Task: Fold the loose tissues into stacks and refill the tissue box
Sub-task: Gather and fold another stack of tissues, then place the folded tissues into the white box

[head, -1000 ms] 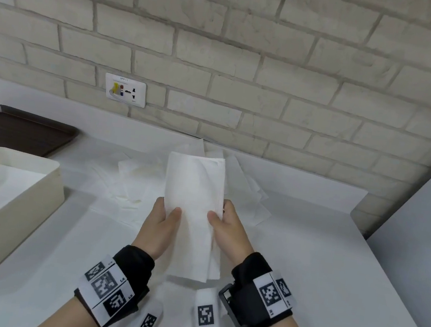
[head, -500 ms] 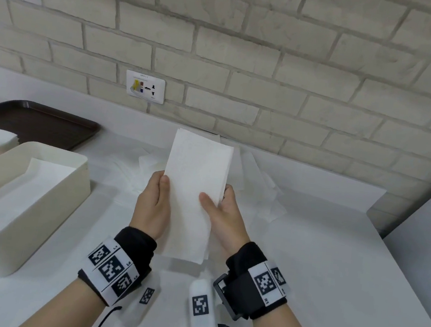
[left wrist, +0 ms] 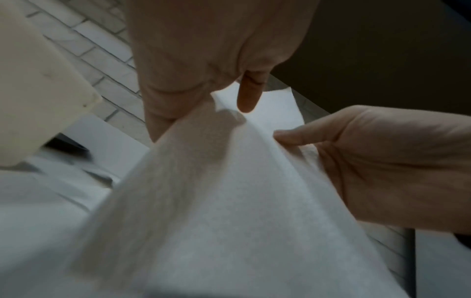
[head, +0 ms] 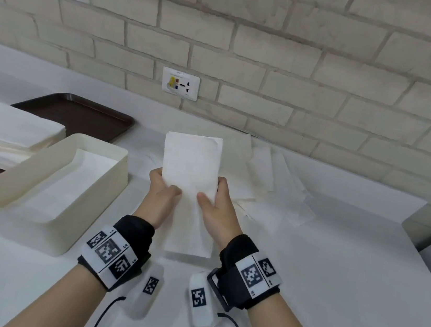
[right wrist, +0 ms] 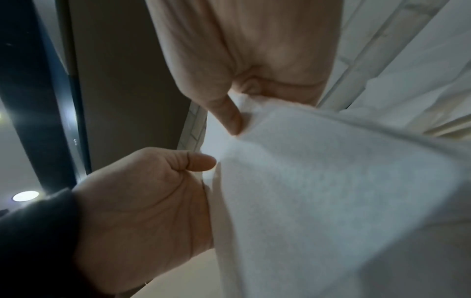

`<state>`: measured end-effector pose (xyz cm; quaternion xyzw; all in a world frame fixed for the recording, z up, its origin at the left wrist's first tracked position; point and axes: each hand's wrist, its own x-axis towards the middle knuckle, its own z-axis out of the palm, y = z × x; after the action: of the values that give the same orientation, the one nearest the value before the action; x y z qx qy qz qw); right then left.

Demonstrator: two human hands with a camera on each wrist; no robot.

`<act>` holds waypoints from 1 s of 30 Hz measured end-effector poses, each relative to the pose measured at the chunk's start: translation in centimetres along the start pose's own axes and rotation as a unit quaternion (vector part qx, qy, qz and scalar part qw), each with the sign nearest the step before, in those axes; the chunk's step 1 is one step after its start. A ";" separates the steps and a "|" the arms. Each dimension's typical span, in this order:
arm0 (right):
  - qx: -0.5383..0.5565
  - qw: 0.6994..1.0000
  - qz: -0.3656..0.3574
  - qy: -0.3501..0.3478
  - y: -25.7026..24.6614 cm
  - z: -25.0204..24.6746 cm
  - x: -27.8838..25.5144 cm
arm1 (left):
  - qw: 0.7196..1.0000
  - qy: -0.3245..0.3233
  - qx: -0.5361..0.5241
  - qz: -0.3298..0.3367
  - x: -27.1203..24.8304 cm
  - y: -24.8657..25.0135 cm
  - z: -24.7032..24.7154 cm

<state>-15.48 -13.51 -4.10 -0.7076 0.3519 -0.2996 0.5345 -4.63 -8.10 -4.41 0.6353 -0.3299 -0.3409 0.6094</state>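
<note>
Mid-task: left hand [head: 162,197] and right hand [head: 218,207] pinch one folded tissue [head: 190,176] upright above the table; tissue box [head: 49,188] holds some, loose tissues [head: 269,187] still unfolded behind.

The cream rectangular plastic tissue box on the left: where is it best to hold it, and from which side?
Probably by its two long walls, from above: the cream rectangular plastic tissue box is open-topped, its upright rim is exposed, and the white tissues lie flat inside, below the rim.
</note>
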 end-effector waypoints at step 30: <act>-0.137 0.980 -0.145 0.005 -6.1 4.4 9.6 | 0.995 -0.078 0.042 -0.041 -0.5 0.5 -11.0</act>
<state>-5.39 -17.85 1.13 -0.8163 0.2857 -0.3264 0.3814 4.22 -1.65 -3.58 0.6451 -0.3640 -0.3996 0.5401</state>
